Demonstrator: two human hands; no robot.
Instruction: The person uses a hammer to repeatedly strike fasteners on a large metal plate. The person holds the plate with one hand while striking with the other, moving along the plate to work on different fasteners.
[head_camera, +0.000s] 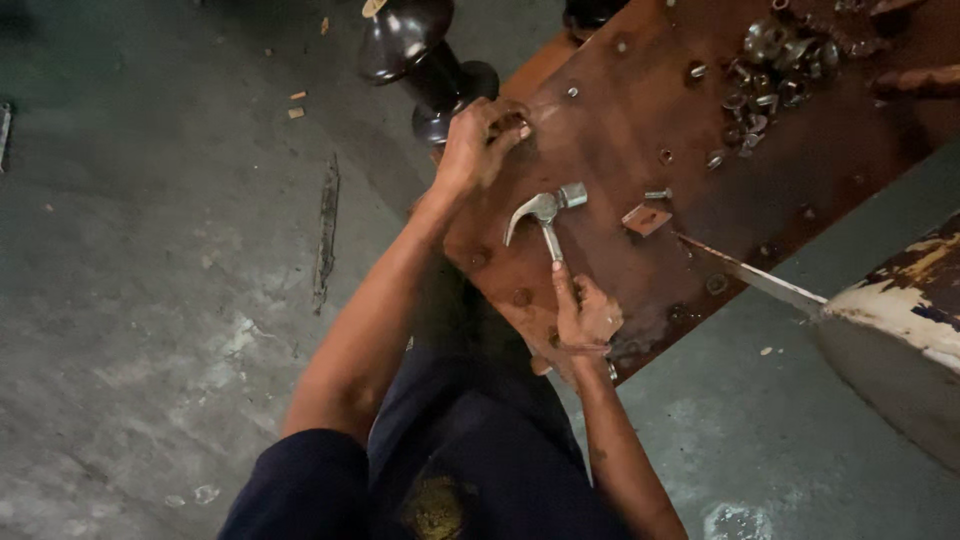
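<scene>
On the rusty brown surface (640, 120) we grip a claw hammer (545, 210) in our right hand (585, 315), handle running from us toward its head, while our left hand (480, 140), beyond that head, clenches something small we cannot identify.

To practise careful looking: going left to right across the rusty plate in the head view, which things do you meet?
Left hand gripping the plate's edge → claw hammer held by the right hand → small flat metal piece → heap of nuts and bolts, all on the rusty plate.
</scene>
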